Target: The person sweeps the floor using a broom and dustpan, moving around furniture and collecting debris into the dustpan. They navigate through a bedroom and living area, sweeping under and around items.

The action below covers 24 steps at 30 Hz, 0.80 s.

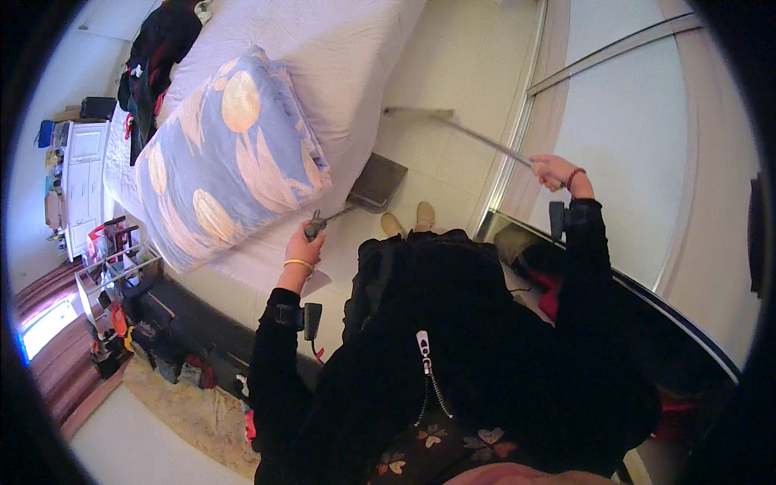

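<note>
My left hand (301, 247) is closed around the handle of a long-handled dustpan (378, 180). Its dark grey pan rests near the floor beside the bed, just ahead of my feet. Out to the right, my right hand (550, 171) grips the thin metal shaft of a broom or floor sweeper (490, 141). The sweeper's flat head (419, 111) is blurred and lies over the tiled floor (448, 160), close to the bed's side and beyond the pan. Whether the head touches the floor I cannot tell.
A bed (345, 66) with a folded blue floral quilt (233, 163) fills the left. Dark clothes (160, 54) lie at its far edge. Sliding mirrored wardrobe doors (618, 151) line the right. Below left stand a clothes rack (118, 264) and a rug (182, 403).
</note>
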Each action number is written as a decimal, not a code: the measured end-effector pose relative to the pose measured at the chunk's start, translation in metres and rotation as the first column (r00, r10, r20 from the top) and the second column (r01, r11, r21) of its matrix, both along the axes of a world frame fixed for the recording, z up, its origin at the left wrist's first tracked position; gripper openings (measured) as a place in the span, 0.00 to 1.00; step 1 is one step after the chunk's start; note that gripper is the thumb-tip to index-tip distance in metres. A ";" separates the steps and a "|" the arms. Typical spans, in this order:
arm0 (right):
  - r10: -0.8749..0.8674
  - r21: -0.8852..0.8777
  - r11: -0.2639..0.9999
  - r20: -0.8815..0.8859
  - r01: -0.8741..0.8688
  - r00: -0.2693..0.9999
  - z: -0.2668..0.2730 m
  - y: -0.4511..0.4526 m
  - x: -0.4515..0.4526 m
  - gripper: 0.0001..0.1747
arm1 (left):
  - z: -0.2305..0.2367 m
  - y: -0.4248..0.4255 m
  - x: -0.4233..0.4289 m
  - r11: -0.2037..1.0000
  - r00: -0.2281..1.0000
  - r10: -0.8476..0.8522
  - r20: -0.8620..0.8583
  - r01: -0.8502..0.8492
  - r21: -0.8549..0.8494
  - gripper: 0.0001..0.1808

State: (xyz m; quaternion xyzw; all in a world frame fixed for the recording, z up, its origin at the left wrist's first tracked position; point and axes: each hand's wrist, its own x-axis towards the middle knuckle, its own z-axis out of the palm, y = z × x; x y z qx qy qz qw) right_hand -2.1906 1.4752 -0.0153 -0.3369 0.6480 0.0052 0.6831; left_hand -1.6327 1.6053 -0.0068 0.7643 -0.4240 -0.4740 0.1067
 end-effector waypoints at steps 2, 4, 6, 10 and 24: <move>-0.116 0.027 0.993 0.117 0.113 0.986 -0.034 -0.012 -0.011 0.07 | 0.004 0.011 0.005 0.999 1.000 0.024 -0.003 -0.024 0.029 0.24; -0.205 0.014 0.979 0.079 0.205 0.975 -0.076 -0.025 -0.010 0.04 | 0.009 0.021 0.008 0.997 0.993 -0.076 0.092 0.072 0.041 0.24; -0.436 0.069 0.899 0.052 0.432 0.898 -0.115 -0.028 -0.003 0.06 | 0.014 0.032 0.013 0.984 0.972 -0.159 0.170 0.143 0.106 0.25; -0.623 0.123 0.772 -0.054 0.624 0.781 -0.163 -0.006 0.011 0.06 | 0.019 0.050 0.021 0.965 0.924 -0.258 0.282 0.257 0.041 0.25; -0.237 0.038 0.964 -0.317 0.262 0.918 -0.152 0.228 0.094 0.12 | -0.006 0.073 0.085 0.819 0.823 -0.497 0.274 0.549 -0.165 0.23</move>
